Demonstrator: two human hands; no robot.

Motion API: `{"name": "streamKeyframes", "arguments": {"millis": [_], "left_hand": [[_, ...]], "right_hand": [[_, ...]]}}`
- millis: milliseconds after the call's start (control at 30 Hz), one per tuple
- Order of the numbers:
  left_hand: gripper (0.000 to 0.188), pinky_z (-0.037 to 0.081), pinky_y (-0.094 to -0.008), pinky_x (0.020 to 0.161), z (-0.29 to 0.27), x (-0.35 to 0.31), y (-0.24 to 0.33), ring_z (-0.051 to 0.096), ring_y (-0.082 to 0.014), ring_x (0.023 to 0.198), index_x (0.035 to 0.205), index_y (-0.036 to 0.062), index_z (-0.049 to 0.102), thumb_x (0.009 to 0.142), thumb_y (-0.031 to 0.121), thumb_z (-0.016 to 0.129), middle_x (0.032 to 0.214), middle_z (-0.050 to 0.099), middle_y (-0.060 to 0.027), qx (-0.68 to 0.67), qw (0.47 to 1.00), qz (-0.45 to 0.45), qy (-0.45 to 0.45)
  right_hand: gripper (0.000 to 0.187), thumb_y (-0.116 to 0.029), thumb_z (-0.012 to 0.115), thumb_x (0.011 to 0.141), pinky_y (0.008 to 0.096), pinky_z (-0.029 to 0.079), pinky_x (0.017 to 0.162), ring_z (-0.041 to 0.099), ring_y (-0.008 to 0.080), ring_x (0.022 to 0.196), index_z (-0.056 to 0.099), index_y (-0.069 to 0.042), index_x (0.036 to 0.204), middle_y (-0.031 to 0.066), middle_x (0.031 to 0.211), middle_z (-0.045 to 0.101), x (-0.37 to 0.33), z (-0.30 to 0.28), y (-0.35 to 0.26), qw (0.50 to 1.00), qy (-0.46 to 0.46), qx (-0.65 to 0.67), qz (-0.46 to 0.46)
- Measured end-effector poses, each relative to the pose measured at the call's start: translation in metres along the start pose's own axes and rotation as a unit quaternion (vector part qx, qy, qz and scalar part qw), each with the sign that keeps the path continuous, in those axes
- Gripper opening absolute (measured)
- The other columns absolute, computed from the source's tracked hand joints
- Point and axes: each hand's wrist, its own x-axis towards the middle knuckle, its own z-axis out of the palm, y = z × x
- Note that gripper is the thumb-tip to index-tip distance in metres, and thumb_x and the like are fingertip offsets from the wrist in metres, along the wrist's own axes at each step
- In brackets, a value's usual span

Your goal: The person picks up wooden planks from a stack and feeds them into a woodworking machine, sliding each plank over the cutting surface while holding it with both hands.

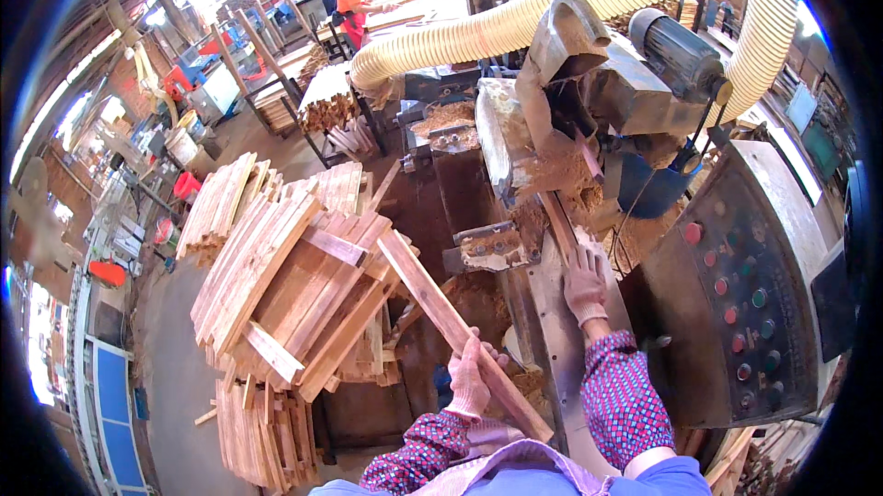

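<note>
- While the left hand (471,381) was curled around a long board (437,301), the right hand (585,286) lay nearly flat, fingers extended, on a narrow strip (558,225).
- Strip lay toward the far end of the machine bed (572,372) — its tip reached the sawdust-covered housing (543,165).
- Board slanted; upper end was near the board stack's (276,285) right edge.
- Control panel (745,312) stood beyond the bed's right edge.

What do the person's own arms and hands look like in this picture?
The left hand and right hand wear pinkish gloves. Dark sleeve covers with small pink and bluish checks follow; above the right one shows a plain blue sleeve.
</note>
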Motion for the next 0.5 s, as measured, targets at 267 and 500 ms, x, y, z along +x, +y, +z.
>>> {"name": "streamKeyframes", "arguments": {"millis": [267, 500], "left_hand": [[0.042, 0.055, -0.0375, 0.074, 0.012, 0.012, 0.005, 0.061, -0.0219, 0.079, 0.123, 0.0061, 0.05, 0.093, 0.034, 0.061, 0.085, 0.058, -0.0062, 0.056, 0.996, 0.033, -0.054], [0.009, 0.047, -0.0319, 0.072, -0.084, 0.13, 0.179, 0.053, -0.0181, 0.084, 0.086, 0.0089, 0.056, 0.091, 0.017, 0.058, 0.089, 0.055, -0.005, 0.147, 0.945, 0.291, 0.012]], "right_hand": [[0.073, -0.025, 0.07, 0.082, 0.0395, 0.044, 0.103, 0.053, 0.0365, 0.122, 0.038, -0.003, 0.144, 0.0216, 0.137, 0.05, -0.123, -0.176, -0.101, 0.808, -0.211, 0.546, -0.07], [0.071, -0.022, 0.066, 0.078, 0.0521, 0.044, 0.1, 0.054, 0.0506, 0.116, 0.042, 0.001, 0.141, 0.0343, 0.133, 0.049, -0.292, -0.168, -0.052, 0.949, -0.154, 0.226, 0.159]]}}
